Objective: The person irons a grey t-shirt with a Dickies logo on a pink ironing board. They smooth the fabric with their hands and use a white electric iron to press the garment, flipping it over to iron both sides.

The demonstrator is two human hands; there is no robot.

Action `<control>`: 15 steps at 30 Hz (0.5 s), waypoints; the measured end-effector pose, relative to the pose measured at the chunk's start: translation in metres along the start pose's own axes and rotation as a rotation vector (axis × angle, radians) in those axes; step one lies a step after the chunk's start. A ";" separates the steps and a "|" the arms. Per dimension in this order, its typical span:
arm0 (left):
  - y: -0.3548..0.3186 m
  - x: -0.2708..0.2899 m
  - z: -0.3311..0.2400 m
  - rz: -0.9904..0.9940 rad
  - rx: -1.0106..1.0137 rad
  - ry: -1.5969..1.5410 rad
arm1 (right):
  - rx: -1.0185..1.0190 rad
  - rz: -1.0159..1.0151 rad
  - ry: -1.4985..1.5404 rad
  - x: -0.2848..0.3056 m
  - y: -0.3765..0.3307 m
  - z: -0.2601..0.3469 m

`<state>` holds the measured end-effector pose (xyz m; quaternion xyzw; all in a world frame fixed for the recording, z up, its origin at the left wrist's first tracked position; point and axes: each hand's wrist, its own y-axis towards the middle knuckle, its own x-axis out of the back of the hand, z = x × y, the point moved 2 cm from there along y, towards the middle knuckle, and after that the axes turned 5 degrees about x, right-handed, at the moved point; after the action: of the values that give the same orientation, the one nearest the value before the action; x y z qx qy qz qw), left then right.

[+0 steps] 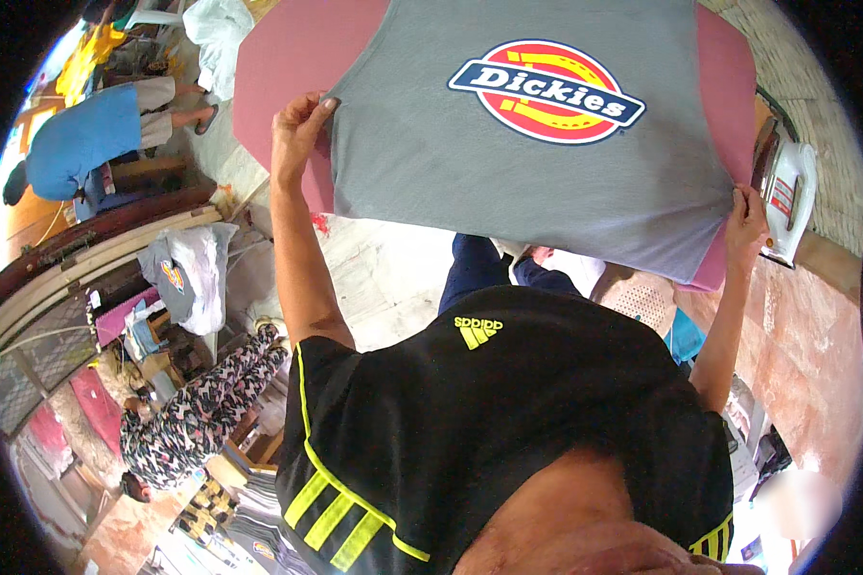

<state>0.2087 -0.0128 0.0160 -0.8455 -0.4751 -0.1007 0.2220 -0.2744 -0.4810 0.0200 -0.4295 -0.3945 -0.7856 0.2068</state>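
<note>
A grey T-shirt [422,163] with a red, yellow and blue printed emblem lies spread over a pink-covered board [283,53]. At the shirt's left edge my left hand [299,134] pinches the cloth between thumb and fingers. My right hand [746,225] grips the near right corner, where creases run toward my fingers and the cloth is drawn out. Just beyond that hand stands a white iron [789,203], apart from the shirt. The shirt's far end runs out of view at the top.
Two people are off to the left, one in a blue shirt [81,139], another in patterned clothes [197,412]. A similar grey shirt [187,273] hangs at the left. Stacked folded clothes [268,508] lie at the lower left. A perforated stool seat [635,302] shows below the board.
</note>
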 end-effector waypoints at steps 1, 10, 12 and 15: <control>0.005 -0.001 0.002 -0.007 -0.053 0.003 | 0.025 -0.001 -0.044 -0.002 -0.001 -0.004; -0.036 0.002 0.003 -0.242 -0.235 -0.097 | 0.131 0.102 -0.202 -0.017 0.000 -0.016; -0.075 0.004 0.024 -0.401 -0.177 0.113 | 0.209 0.019 -0.175 -0.010 0.012 0.004; -0.139 -0.008 0.044 -0.524 0.094 0.218 | 0.264 0.046 -0.081 -0.016 0.059 0.090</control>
<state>0.0846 0.0646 0.0129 -0.6668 -0.6548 -0.2231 0.2771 -0.1806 -0.4449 0.0616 -0.4390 -0.4924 -0.7039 0.2635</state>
